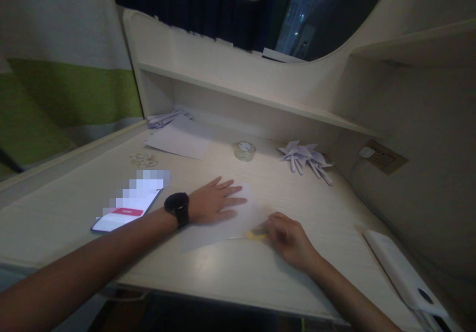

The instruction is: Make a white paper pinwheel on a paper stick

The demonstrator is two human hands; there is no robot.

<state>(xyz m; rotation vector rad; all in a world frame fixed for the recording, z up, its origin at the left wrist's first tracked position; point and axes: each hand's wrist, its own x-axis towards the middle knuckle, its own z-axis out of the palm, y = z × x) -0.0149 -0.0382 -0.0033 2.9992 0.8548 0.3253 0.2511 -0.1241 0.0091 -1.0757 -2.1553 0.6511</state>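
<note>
Pressing paper sheet (223,225) flat: left hand (213,203) spread; right hand (288,240) grip pinching yellow tool (256,234) at edge.

The phone (126,208) screen at centre left is pixelated, unreadable. The right hand (288,238) covers most of a small yellow object (256,234), its kind unclear. The white remote (403,272) at lower right runs off the frame's bottom edge.
</note>
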